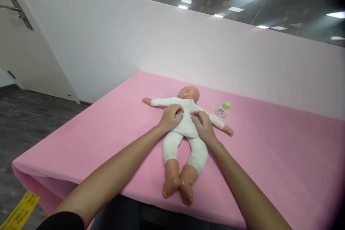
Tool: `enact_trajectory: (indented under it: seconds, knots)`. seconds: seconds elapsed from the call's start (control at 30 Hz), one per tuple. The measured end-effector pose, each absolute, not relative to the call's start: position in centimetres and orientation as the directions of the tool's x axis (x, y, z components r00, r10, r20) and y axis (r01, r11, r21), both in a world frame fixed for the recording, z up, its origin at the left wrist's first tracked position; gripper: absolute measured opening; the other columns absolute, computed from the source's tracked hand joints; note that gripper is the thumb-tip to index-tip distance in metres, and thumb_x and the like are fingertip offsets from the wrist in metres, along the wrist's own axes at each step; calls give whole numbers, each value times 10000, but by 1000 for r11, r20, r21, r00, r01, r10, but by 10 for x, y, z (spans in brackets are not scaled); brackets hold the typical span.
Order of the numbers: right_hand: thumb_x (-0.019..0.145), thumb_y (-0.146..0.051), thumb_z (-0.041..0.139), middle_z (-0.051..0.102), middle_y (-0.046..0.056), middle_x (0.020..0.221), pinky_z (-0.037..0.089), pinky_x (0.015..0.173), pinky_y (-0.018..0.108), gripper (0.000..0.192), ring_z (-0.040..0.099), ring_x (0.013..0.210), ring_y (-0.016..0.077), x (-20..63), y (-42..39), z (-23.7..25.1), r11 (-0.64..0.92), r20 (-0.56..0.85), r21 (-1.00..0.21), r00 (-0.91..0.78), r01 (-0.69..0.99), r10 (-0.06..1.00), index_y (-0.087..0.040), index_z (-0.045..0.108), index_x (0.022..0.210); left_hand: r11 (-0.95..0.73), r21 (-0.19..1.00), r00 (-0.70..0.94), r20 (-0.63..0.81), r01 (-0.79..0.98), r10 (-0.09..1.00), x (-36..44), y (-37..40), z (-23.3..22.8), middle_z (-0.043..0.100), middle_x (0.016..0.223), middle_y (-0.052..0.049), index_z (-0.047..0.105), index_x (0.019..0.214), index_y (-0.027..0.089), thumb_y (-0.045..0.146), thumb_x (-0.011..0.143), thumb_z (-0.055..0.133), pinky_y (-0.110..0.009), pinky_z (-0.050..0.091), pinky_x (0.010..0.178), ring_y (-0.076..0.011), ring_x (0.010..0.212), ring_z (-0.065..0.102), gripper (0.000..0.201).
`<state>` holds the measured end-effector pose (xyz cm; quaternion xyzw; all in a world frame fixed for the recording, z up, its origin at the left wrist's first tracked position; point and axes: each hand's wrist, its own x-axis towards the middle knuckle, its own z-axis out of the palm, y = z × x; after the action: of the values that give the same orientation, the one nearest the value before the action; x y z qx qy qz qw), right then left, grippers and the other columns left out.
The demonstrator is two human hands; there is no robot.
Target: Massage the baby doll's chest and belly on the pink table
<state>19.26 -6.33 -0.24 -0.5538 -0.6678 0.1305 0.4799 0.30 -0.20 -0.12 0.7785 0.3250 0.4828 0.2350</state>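
Observation:
A baby doll (185,129) lies stretched out on a pink-covered table (107,125). Its soft body is white, with bare plastic head, hands and feet. The head points away from me and its feet face the near edge; both arms are spread sideways. My left hand (172,116) rests on the left of the doll's torso, fingers bent and thumb apart. Opposite it, my right hand (202,124) touches the torso's right side with loosely curved fingers. Neither hand is closed around the doll. Parts of the torso are hidden beneath them.
Beyond the doll's right-hand arm stands a small clear bottle (221,110) with a green cap. A white partition (188,46) borders the table's far side. At left are a door (32,50) and dark floor; yellow tape (21,212) shows at lower left.

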Motion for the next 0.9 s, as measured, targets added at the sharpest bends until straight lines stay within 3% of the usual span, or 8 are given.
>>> enact_trajectory:
  seconds: [0.9]
  knots:
    - [943,-360,555,667,65,1115,444,1058,528,172,580,1133,306,192,-63,-2,347,491,-710,77,613,868,-278,662,1049,-677,676,322,598,291,734,3,-1,-1,604,845,-18,612,871,204,161,860,529,-354,442,817,-203,865,552,94]
